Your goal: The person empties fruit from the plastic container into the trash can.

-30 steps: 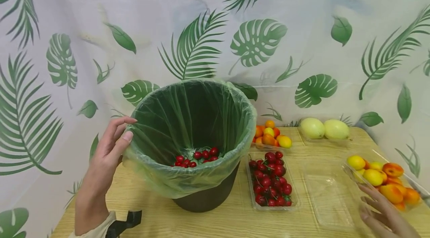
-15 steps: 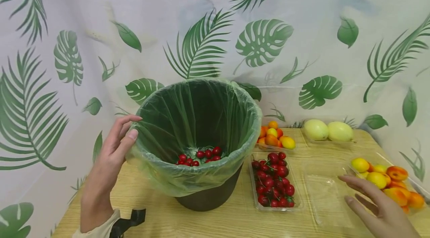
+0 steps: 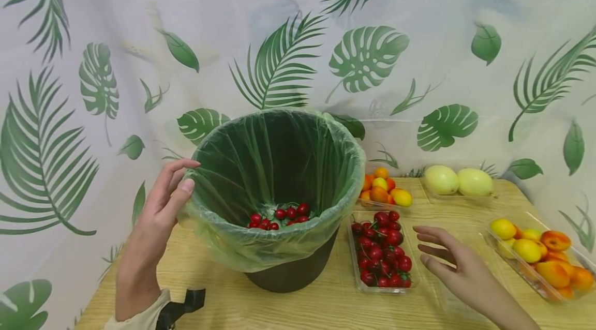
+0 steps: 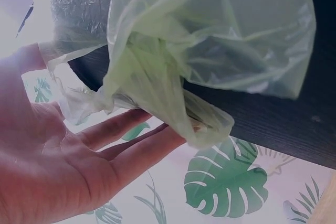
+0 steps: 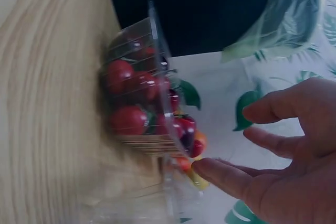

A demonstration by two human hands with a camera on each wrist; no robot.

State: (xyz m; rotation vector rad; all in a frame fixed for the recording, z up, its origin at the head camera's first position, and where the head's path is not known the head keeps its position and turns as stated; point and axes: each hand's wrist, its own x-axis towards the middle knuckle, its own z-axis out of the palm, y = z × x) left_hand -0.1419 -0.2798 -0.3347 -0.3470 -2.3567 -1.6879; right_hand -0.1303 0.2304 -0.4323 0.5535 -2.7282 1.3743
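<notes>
Near edge first: black strap (image 3: pixel 183 306) at lower left, cut off by the frame with the sleeve (image 3: pixel 142 314). Up from it, the left hand (image 3: pixel 158 211) reaches the green liner (image 3: pixel 261 252), fingertips partly tucked behind the folds, so I can't tell whether they pinch. Lower right, the right hand (image 3: pixel 458 263) spreads loosely, bare-fingered, just beside the cherries (image 3: pixel 383 252), and covers part of a transparent tray (image 3: pixel 479 252), its outline faint. Centre frame, the dark bin (image 3: pixel 298 273) wears that liner; red fruits (image 3: pixel 279 214) sit inside, lower ones hidden by the rim. Right edge, orange-yellow fruits (image 3: pixel 527 251); farther back, pale melons (image 3: pixel 441 180).
</notes>
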